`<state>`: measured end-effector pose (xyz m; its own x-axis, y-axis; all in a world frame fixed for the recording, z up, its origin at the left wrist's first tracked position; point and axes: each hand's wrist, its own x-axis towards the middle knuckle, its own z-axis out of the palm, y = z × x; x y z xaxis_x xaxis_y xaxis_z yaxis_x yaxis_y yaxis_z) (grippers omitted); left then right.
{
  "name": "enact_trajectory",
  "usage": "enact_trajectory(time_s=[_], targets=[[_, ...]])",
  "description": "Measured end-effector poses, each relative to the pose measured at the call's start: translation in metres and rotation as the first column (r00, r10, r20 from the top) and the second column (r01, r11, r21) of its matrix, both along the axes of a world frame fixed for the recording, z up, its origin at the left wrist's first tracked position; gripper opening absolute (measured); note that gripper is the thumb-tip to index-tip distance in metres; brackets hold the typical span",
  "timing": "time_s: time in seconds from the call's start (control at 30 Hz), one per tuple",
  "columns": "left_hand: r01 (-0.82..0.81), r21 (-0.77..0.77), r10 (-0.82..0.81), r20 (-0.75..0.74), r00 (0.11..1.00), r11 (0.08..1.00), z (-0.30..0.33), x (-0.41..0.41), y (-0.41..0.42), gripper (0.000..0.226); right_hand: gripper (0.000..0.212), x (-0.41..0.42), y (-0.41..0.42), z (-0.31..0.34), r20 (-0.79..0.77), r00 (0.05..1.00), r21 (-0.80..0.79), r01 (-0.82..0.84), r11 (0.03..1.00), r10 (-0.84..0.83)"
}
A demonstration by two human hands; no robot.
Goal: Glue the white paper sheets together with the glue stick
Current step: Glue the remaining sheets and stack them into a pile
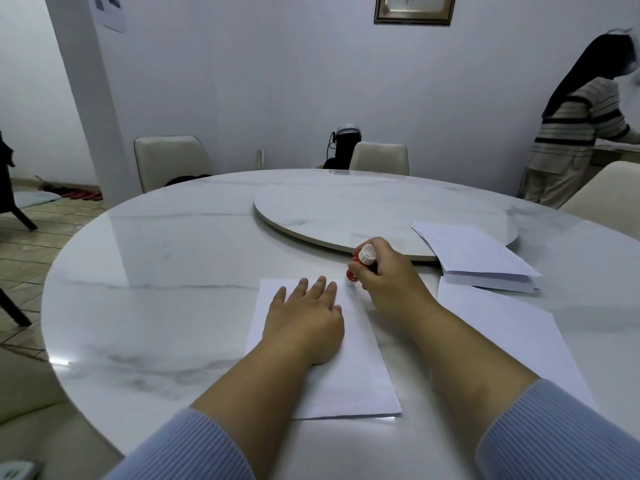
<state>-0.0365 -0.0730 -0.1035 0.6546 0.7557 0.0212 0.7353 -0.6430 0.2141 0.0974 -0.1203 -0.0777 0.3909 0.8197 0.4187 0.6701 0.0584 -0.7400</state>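
A white paper sheet (353,375) lies on the round marble table in front of me. My left hand (304,317) rests flat on its upper half with straight fingers. My right hand (388,278) grips a red glue stick (362,263) with a white end, tilted, its lower tip at the sheet's far right corner. A second white sheet (519,341) lies to the right under my right forearm. A stack of white sheets (478,254) sits further back on the right.
A round marble turntable (381,209) sits at the table's centre (156,271), its rim just behind the glue stick. Cream chairs (169,161) stand around the table. A person in a striped top (575,133) stands at the far right.
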Motion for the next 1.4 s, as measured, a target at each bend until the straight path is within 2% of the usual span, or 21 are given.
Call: enact_trajectory(time_s=[0.23, 0.33, 0.43, 0.5, 0.57, 0.63, 0.7, 0.73, 0.77, 0.83, 0.9, 0.97, 1.0, 1.03, 1.07, 1.1, 1.17, 1.23, 1.27, 1.33, 1.4], targets=[[0.001, -0.003, -0.001, 0.003, 1.0, 1.0, 0.0, 0.001, 0.002, 0.054, 0.003, -0.006, -0.024, 0.017, 0.054, 0.996, -0.056, -0.07, 0.996, 0.073], [0.002, -0.005, -0.002, 0.005, 1.0, 1.0, 0.0, 0.0, 0.001, 0.054, 0.003, -0.013, -0.044, 0.025, 0.031, 0.984, -0.104, -0.17, 0.98, 0.174], [-0.002, -0.008, 0.002, 0.016, 1.0, 1.0, 0.001, 0.0, 0.001, 0.054, 0.013, -0.023, -0.065, 0.03, 0.002, 0.956, -0.154, -0.289, 0.945, 0.292], [0.002, -0.002, -0.002, 0.019, 1.0, 1.0, 0.001, 0.0, 0.001, 0.054, 0.004, -0.031, -0.075, 0.032, -0.095, 0.914, -0.153, -0.405, 0.901, 0.395], [0.011, 0.005, -0.011, -0.001, 1.0, 1.0, 0.001, -0.001, 0.001, 0.056, 0.013, -0.037, -0.083, 0.032, -0.18, 0.856, -0.191, -0.514, 0.836, 0.485], [0.017, 0.017, -0.017, -0.032, 0.999, 1.0, 0.001, -0.002, 0.0, 0.06, 0.011, -0.039, -0.088, 0.033, -0.288, 0.785, -0.239, -0.614, 0.752, 0.549], [0.02, 0.011, -0.019, -0.035, 0.999, 1.0, 0.002, -0.001, -0.001, 0.057, 0.014, -0.037, -0.088, 0.036, -0.439, 0.708, -0.113, -0.654, 0.748, 0.553], [0.036, 0.0, -0.036, -0.037, 0.999, 0.999, 0.005, -0.002, -0.001, 0.055, 0.016, -0.033, -0.086, 0.037, -0.519, 0.674, 0.036, -0.597, 0.802, 0.526], [0.089, -0.018, -0.09, -0.054, 0.994, 0.996, 0.008, -0.003, -0.001, 0.054, 0.015, -0.027, -0.084, 0.039, -0.582, 0.655, 0.199, -0.46, 0.865, 0.482], [0.264, -0.1, -0.275, -0.12, 0.954, 0.959, 0.021, -0.008, 0.0, 0.053, 0.01, -0.01, -0.08, 0.038, -0.639, 0.7, 0.388, -0.065, 0.919, 0.32], [0.326, -0.132, -0.341, -0.115, 0.933, 0.936, 0.032, -0.012, 0.001, 0.056, 0.012, 0.004, -0.077, 0.033, -0.657, 0.749, 0.386, 0.242, 0.89, 0.081], [0.119, 0.005, -0.118, -0.034, 0.992, 0.993, 0.035, -0.011, -0.004, 0.056, 0.014, 0.011, -0.075, 0.028, -0.628, 0.775, 0.351, 0.362, 0.864, -0.07], [-0.02, 0.082, 0.021, -0.01, 1.0, 0.996, 0.033, -0.009, -0.009, 0.057, 0.014, 0.012, -0.073, 0.026, -0.596, 0.796, 0.341, 0.375, 0.862, -0.11], [-0.081, 0.116, 0.087, -0.041, 0.995, 0.99, 0.031, -0.007, -0.017, 0.059, 0.013, 0.011, -0.072, 0.024, -0.552, 0.822, 0.332, 0.372, 0.867, -0.141], [-0.054, 0.11, 0.067, -0.117, 0.991, 0.992, 0.028, -0.005, -0.024, 0.062, 0.012, 0.01, -0.071, 0.022, -0.499, 0.852, 0.328, 0.356, 0.875, -0.16], [0.03, 0.051, -0.019, -0.198, 0.98, 0.998, 0.025, -0.003, -0.027, 0.063, 0.011, 0.009, -0.07, 0.02, -0.446, 0.88, 0.326, 0.332, 0.885, -0.166], [0.204, -0.15, -0.237, -0.261, 0.936, 0.968, 0.032, -0.01, -0.024, 0.065, 0.011, 0.006, -0.068, 0.017, -0.364, 0.919, 0.334, 0.281, 0.9, -0.151], [0.294, -0.258, -0.351, -0.214, 0.911, 0.92, 0.042, -0.018, -0.017, 0.066, 0.012, 0.004, -0.067, 0.016, -0.321, 0.938, 0.348, 0.242, 0.906, -0.128], [0.295, -0.25, -0.338, -0.151, 0.929, 0.922, 0.043, -0.019, -0.016, 0.065, 0.014, 0.004, -0.067, 0.015, -0.309, 0.945, 0.355, 0.223, 0.908, -0.111], [0.221, -0.136, -0.222, 0.009, 0.975, 0.966, 0.034, -0.014, -0.02, 0.06, 0.017, 0.002, -0.065, 0.015, -0.279, 0.957, 0.338, 0.18, 0.924, -0.084], [0.112, -0.035, -0.112, 0.015, 0.994, 0.993, 0.019, -0.008, -0.029, 0.062, 0.017, 0.0, -0.062, 0.013, -0.239, 0.97, 0.265, 0.118, 0.957, -0.053]])
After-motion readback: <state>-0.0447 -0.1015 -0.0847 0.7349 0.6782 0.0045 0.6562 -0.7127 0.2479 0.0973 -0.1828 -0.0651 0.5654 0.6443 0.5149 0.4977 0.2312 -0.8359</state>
